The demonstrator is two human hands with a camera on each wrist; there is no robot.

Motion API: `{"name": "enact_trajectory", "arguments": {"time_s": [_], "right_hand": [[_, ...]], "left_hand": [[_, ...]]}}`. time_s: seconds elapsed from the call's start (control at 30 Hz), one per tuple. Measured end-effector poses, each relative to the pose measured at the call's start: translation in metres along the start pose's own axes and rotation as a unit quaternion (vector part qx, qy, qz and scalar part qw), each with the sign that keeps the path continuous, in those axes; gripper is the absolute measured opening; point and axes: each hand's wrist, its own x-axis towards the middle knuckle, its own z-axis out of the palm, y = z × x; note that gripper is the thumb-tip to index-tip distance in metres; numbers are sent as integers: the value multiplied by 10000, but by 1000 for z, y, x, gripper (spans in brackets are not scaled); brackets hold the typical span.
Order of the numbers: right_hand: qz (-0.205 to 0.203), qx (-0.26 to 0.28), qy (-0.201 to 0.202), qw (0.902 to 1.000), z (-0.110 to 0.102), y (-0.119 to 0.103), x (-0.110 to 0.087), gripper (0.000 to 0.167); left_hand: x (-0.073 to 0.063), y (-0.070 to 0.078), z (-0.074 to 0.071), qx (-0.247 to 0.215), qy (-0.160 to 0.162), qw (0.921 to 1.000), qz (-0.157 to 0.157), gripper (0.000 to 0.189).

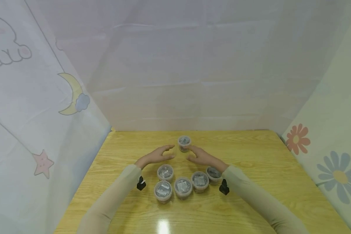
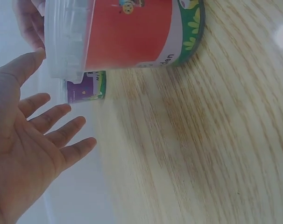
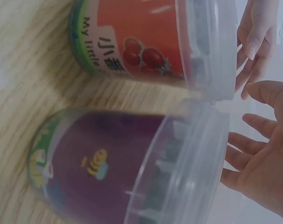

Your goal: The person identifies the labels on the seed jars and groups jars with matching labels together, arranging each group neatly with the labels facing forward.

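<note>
fingers [image 2: 80, 150] of the left hand [image 1: 155, 156] are loose and spread with nothing in them, and from where i sit the right hand [image 1: 204, 157] looks just as released, its fingers reaching forward and grasping nothing. what i have to judge by is the lone cup [image 1: 184, 141] at the back of the table [image 1: 128, 143]: it stands upright, its long axis straight up from the wood, just beyond the gap between the two hands. from the left fingertips it lies ahead and to the right, apart from them; from the right it lies ahead and slightly left. the right hand is the nearer one, since in the head view its fingertips overlap the cup's lower right edge, though i cannot tell whether they touch or only pass in front. the palms face each other, so i judge that a grip from both sides would call for a little more forward reach and a shift left on the right side. nearer the body, five other cups [image 1: 183, 188] stand in a bent row, and i would keep both wrists above their lids.
</note>
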Motion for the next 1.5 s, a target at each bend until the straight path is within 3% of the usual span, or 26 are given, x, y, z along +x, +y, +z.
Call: {"name": "enact_trajectory", "arguments": {"time_s": [0.27, 0.47, 0.8, 1.5], "right_hand": [[-210, 42, -146, 9997, 8, -2, 2, 53], [-51, -204, -230, 9995, 14, -2, 2, 48], [-54, -142, -392, 9991, 21, -6, 3, 49], [178, 46, -666, 9976, 31, -11, 6, 50]], "left_hand": [[-5, -3, 1, -45, -173, 9998, 1, 64], [-6, -7, 3, 4, -361, 9993, -13, 65], [-11, -12, 5, -185, -598, 9971, 438, 56], [-19, -17, 4, -418, -677, 9954, 529, 46]]}}
